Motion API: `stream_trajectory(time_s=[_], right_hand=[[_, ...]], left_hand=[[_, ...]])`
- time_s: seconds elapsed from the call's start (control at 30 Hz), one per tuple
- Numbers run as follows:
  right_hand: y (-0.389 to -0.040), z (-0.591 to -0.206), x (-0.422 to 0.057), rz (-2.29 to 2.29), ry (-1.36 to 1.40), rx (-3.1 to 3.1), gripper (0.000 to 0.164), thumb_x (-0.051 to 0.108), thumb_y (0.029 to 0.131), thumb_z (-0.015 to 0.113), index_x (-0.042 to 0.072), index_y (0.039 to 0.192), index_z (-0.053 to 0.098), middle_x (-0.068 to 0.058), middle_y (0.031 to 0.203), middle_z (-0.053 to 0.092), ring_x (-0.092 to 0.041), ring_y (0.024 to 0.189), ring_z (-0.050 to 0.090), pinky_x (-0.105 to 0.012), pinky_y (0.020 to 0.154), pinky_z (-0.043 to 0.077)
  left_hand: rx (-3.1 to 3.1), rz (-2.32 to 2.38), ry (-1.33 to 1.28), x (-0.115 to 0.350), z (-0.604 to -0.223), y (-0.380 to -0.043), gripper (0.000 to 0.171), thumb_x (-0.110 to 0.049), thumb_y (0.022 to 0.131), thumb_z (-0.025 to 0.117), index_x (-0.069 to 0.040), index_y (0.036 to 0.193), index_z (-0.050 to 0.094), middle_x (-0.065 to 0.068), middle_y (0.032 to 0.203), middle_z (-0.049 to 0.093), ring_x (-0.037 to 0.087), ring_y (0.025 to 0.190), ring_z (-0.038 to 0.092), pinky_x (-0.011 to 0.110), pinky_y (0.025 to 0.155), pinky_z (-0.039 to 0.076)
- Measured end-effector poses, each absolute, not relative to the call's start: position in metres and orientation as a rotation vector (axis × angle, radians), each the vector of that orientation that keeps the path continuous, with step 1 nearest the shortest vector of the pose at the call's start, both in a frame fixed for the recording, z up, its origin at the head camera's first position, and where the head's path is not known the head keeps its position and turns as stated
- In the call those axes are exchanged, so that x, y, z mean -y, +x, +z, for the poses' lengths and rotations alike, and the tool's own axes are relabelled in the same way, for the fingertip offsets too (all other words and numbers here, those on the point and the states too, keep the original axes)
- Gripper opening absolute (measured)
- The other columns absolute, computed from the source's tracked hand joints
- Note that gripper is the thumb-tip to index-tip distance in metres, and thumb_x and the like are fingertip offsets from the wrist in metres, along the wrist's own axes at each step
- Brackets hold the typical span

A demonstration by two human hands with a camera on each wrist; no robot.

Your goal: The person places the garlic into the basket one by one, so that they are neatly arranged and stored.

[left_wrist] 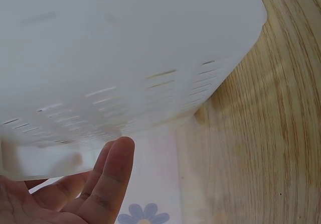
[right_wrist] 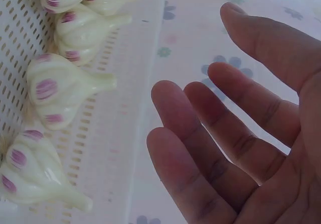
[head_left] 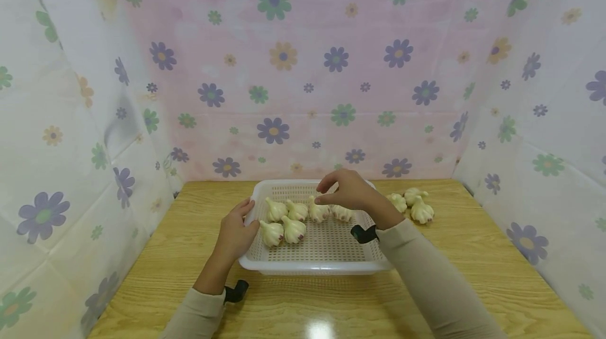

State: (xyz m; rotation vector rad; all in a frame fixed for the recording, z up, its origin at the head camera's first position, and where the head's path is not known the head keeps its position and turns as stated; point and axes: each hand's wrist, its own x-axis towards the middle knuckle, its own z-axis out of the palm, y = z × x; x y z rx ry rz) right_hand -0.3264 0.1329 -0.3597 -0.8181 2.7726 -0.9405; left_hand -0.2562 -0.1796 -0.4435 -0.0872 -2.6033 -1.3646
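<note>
A white plastic basket [head_left: 319,266] stands on the table with several garlic bulbs [head_left: 294,230] in its left and back parts. My left hand [head_left: 236,231] holds the basket's left side at the rim. In the left wrist view its fingers [left_wrist: 113,171] lie along the outer wall; the thumb is hidden there. My right hand [head_left: 350,190] hovers over the back right of the basket, fingers apart from the thumb, with nothing between them. Below it sit two bulbs, one a garlic bulb [head_left: 343,213] partly covered by the hand. The right wrist view shows garlic bulbs [right_wrist: 62,91] beside the empty hand.
Three garlic bulbs [head_left: 421,210] lie on the wooden table [head_left: 478,270] just right of the basket, one partly behind the right forearm. A flower-patterned cloth [head_left: 303,91] encloses the table at the back and both sides.
</note>
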Motion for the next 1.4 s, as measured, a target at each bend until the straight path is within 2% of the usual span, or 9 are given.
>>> stream_trajectory(time_s=[0.13, 0.3, 0.57, 0.77, 0.9, 1.1, 1.23, 1.4], right_hand=[[-0.319, -0.354, -0.145, -0.986, -0.809, -2.788, 0.036, 0.047, 0.088, 0.08, 0.024, 0.115, 0.077, 0.004, 0.115, 0.073, -0.018, 0.097, 0.07, -0.038, 0.08, 0.06], [-0.311, -0.351, -0.16, -1.066, -0.826, -2.775, 0.037, 0.047, 0.087, 0.08, 0.025, 0.116, 0.075, -0.001, 0.12, 0.072, -0.015, 0.093, 0.074, -0.037, 0.079, 0.061], [-0.291, -0.344, -0.188, -1.141, -0.735, -2.821, 0.035, 0.043, 0.089, 0.08, 0.025, 0.119, 0.074, -0.005, 0.134, 0.066, -0.019, 0.098, 0.073, -0.036, 0.075, 0.06], [-0.278, -0.344, -0.21, -1.163, -0.694, -2.928, 0.038, 0.047, 0.088, 0.079, 0.026, 0.12, 0.074, -0.003, 0.133, 0.067, -0.021, 0.101, 0.073, -0.04, 0.078, 0.061], [-0.274, -0.35, -0.227, -1.214, -0.642, -2.975, 0.041, 0.052, 0.088, 0.078, 0.028, 0.121, 0.073, -0.003, 0.134, 0.066, -0.023, 0.102, 0.074, -0.038, 0.071, 0.061], [-0.27, -0.362, -0.253, -1.355, -0.6, -2.996, 0.039, 0.047, 0.091, 0.076, 0.025, 0.123, 0.074, -0.006, 0.135, 0.066, -0.027, 0.103, 0.073, -0.034, 0.061, 0.06], [-0.269, -0.369, -0.267, -1.402, -0.512, -3.001, 0.039, 0.046, 0.093, 0.074, 0.026, 0.127, 0.072, -0.003, 0.136, 0.066, -0.015, 0.104, 0.071, -0.032, 0.064, 0.058], [-0.268, -0.373, -0.282, -1.435, -0.437, -3.01, 0.042, 0.045, 0.096, 0.071, 0.025, 0.133, 0.069, -0.003, 0.131, 0.068, -0.005, 0.102, 0.068, -0.028, 0.077, 0.058]], left_hand=[[2.605, -1.363, -0.085, 0.18, -0.444, -0.257, 0.061, -0.013, 0.093, 0.063, 0.001, 0.151, 0.049, 0.012, 0.164, 0.041, 0.039, 0.147, 0.043, 0.053, 0.107, 0.049], [2.601, -1.365, -0.086, 0.18, -0.445, -0.257, 0.061, -0.013, 0.093, 0.064, 0.001, 0.151, 0.05, 0.012, 0.163, 0.041, 0.039, 0.146, 0.044, 0.052, 0.107, 0.049], [2.599, -1.376, -0.091, 0.18, -0.445, -0.257, 0.061, -0.012, 0.093, 0.062, 0.0, 0.151, 0.05, 0.013, 0.163, 0.041, 0.039, 0.148, 0.041, 0.054, 0.107, 0.05], [2.602, -1.366, -0.084, 0.18, -0.445, -0.257, 0.061, -0.012, 0.093, 0.061, 0.0, 0.151, 0.049, 0.013, 0.163, 0.041, 0.038, 0.149, 0.039, 0.054, 0.109, 0.048], [2.601, -1.363, -0.073, 0.179, -0.444, -0.257, 0.061, -0.012, 0.093, 0.062, 0.0, 0.151, 0.05, 0.013, 0.163, 0.042, 0.038, 0.149, 0.039, 0.054, 0.109, 0.048], [2.603, -1.351, -0.069, 0.18, -0.444, -0.258, 0.061, -0.012, 0.093, 0.061, 0.001, 0.151, 0.05, 0.015, 0.163, 0.042, 0.038, 0.15, 0.037, 0.054, 0.112, 0.045], [2.607, -1.357, -0.068, 0.18, -0.445, -0.258, 0.061, -0.012, 0.093, 0.061, 0.0, 0.152, 0.049, 0.012, 0.164, 0.041, 0.038, 0.15, 0.038, 0.054, 0.111, 0.045], [2.607, -1.366, -0.066, 0.179, -0.444, -0.257, 0.061, -0.013, 0.093, 0.061, -0.001, 0.151, 0.05, 0.011, 0.164, 0.041, 0.038, 0.149, 0.04, 0.053, 0.11, 0.047]])
